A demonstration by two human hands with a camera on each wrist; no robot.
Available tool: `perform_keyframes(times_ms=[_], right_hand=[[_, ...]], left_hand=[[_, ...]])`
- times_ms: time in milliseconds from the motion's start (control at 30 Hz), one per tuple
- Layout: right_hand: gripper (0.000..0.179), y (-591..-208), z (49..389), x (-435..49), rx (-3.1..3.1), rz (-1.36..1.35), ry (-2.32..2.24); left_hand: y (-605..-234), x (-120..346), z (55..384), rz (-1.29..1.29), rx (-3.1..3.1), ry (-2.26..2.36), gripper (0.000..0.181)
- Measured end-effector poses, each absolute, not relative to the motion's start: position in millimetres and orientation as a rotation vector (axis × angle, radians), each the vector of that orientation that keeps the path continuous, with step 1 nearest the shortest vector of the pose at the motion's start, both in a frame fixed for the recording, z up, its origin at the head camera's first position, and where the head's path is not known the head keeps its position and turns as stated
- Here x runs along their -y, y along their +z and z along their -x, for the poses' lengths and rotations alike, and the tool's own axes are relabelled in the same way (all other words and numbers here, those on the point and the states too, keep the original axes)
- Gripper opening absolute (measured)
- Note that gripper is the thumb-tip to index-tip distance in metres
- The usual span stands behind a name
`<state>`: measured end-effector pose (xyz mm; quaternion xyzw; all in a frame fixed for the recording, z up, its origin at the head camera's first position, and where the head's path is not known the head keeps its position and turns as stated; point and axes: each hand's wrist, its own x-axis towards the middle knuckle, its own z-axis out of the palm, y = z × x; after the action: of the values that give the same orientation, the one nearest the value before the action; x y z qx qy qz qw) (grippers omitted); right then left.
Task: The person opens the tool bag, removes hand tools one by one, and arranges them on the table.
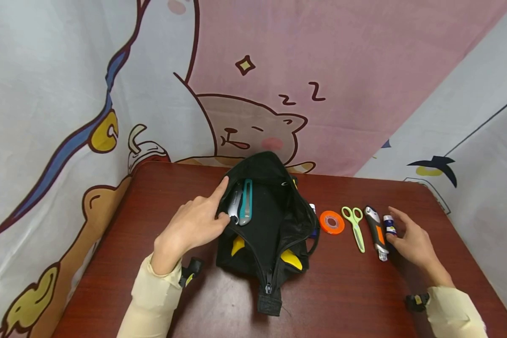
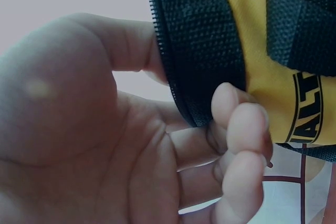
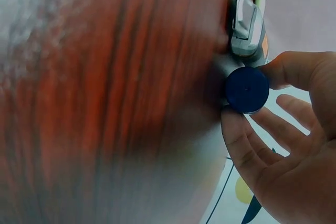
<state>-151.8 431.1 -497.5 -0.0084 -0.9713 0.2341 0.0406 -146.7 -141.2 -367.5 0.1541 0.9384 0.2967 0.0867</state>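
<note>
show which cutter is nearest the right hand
The orange-panelled cutter, on the table between the green scissors and the tube the right hand pinches; the teal cutter and grey tool lie inside the bag.

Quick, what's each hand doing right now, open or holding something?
Left hand: closed, gripping the edge of the black bag.
Right hand: closed, pinching the blue-capped tube between thumb and finger.

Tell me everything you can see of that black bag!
The black bag, seemingly woven fabric with yellow panels, sits on the table, its zip undone and mouth gaping. Its yellow side bears a black strap and partly hidden lettering. A teal cutter and a grey tool lie inside at the left, where the left hand grips the rim.
</note>
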Motion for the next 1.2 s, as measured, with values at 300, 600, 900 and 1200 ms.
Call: perform_keyframes(times_ms=[300,600,900,1200], right_hand=[[0.087,-499.1,151.4,-430.5,2.974,0.047,0.724],[0.081,-498.5,152.1,-431.3,2.975,0.08,0.749],[0.077,-495.1,152.6,-429.7,2.973,0.061,0.747],[0.077,-488.9,149.6,-425.0,2.928,0.094,0.722]], left_hand=[[-367.3,140.6,147.4,-0.461,-2.795,0.881,0.089],[-367.7,140.8,147.1,-0.461,-2.792,0.888,0.089],[-367.5,140.9,146.7,-0.458,-2.791,0.892,0.089],[-367.7,141.2,146.5,-0.471,-2.8,0.887,0.089]])
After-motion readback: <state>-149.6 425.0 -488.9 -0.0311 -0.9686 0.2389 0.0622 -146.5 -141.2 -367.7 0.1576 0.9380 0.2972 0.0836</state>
